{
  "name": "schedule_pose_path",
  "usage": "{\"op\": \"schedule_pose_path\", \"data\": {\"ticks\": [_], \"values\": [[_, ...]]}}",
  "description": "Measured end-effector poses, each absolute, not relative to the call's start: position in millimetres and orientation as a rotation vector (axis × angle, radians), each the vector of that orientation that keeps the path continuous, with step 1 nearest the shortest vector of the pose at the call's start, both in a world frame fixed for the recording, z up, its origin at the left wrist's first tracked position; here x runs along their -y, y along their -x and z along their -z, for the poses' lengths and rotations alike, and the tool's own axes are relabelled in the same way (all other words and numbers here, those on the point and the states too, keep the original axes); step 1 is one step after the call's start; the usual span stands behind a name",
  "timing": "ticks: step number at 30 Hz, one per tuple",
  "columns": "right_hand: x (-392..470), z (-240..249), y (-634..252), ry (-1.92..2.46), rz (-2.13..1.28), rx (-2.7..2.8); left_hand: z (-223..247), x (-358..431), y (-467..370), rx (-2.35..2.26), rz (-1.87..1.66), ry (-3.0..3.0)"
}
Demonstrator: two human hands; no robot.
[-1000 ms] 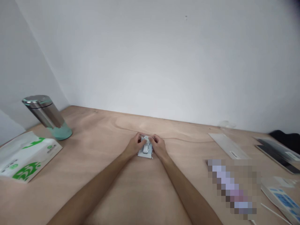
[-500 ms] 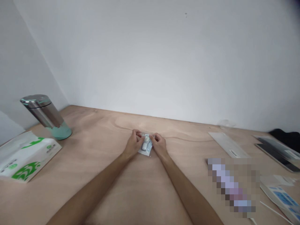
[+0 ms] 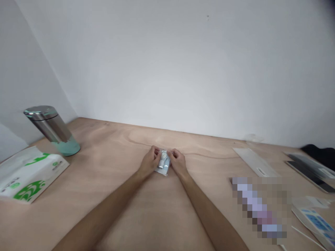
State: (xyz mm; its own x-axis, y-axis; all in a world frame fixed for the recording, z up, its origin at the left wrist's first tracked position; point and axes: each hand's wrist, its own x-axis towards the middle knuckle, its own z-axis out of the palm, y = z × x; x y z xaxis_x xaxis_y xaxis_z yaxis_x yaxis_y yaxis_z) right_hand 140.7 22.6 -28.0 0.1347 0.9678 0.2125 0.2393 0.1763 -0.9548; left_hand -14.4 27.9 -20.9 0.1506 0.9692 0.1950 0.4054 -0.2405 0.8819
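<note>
Pkt [image 3: 163,163] prob. on wood tbl [image 3: 151,209] (wall [image 3: 167,69] behind)

The watch-like item [image 3: 164,155] is white with a pale round dial, its clear pouch [image 3: 165,170] looks faintly blue, the table [image 3: 146,216] is pinkish-tan wood streaked with darker wavy grain, and the wall [image 3: 167,69] is plain grey-white. The bottle [image 3: 53,130] is silvery over a mint-green base, with mint patches on its lid, while the white packet [image 3: 34,174] carries bright green shapes and dark lettering. Another packet [image 3: 318,221] shows blue print on white, the cable [image 3: 309,238] is white, and the slab [image 3: 310,176] black with a pale edge.
</note>
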Motion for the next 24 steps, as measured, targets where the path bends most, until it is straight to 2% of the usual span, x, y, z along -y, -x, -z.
{"op": "schedule_pose_path", "data": {"ticks": [24], "values": [[-21.3,27.6,-140.6,1.285,-0.918,1.384,23.4,-28.2,15.6,-1.465,-1.011,-1.909]]}}
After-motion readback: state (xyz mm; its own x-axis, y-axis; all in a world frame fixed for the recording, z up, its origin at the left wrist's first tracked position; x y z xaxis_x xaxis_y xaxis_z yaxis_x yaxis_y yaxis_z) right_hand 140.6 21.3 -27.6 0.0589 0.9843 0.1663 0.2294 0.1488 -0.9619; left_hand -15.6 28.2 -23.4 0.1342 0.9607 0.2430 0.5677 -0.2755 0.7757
